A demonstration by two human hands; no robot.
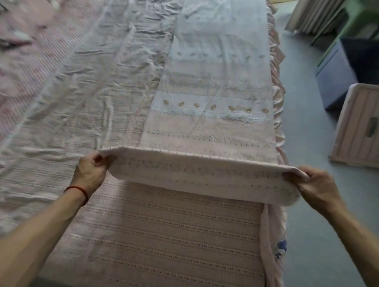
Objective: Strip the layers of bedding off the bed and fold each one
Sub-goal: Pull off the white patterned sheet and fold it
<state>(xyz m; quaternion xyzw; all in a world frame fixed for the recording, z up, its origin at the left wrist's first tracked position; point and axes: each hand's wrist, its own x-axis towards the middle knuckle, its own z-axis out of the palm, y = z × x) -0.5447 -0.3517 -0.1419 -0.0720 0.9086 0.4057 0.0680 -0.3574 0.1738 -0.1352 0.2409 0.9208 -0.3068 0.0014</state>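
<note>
Two hands grip one lifted end: I see left hand [91, 172] and right hand [316, 184] pinching its corners. The folded sheet [211, 114] probably runs lengthwise away from me along the bed [181, 239].

Both arms reach forward, forearms bare, converging slightly. Left hand [90, 174]: fingers curled, pinching the left end of the folded sheet [204, 176]; red cord [78, 191] round the wrist. Right hand [318, 186]: fingers curled, gripping the right end. Hands level, well apart.
</note>
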